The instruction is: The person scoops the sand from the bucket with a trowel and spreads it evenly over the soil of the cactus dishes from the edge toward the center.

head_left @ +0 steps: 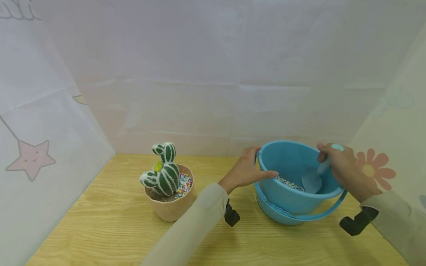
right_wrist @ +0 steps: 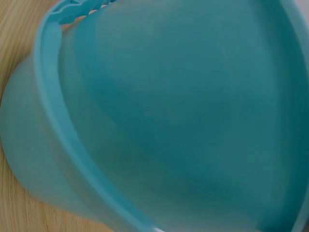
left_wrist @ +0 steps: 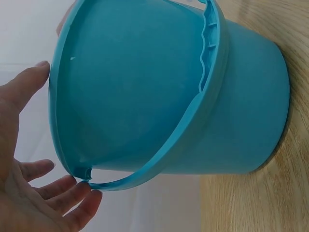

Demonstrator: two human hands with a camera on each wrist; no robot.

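Note:
A blue bucket [head_left: 289, 207] stands tilted towards me at the right of the table, with small multicoloured granules [head_left: 289, 183] inside. My left hand [head_left: 247, 168] rests on its left rim, thumb laid over the near side. In the left wrist view, loosely spread fingertips [left_wrist: 87, 205] touch the rim where the handle joins. With my right hand [head_left: 342, 162] I grip the pale blue handle of a small shovel [head_left: 312, 181], whose blade is down inside the bucket among the granules. Only the bucket's outside fills the right wrist view; shovel and hand are hidden there.
A peach pot [head_left: 169, 210] with a knitted cactus [head_left: 168, 179] and coloured granules [head_left: 184, 186] stands left of my left forearm. The bucket's handle [head_left: 319, 216] hangs down at the front. Pale fabric walls [head_left: 199, 74] surround the wooden table [head_left: 110, 221].

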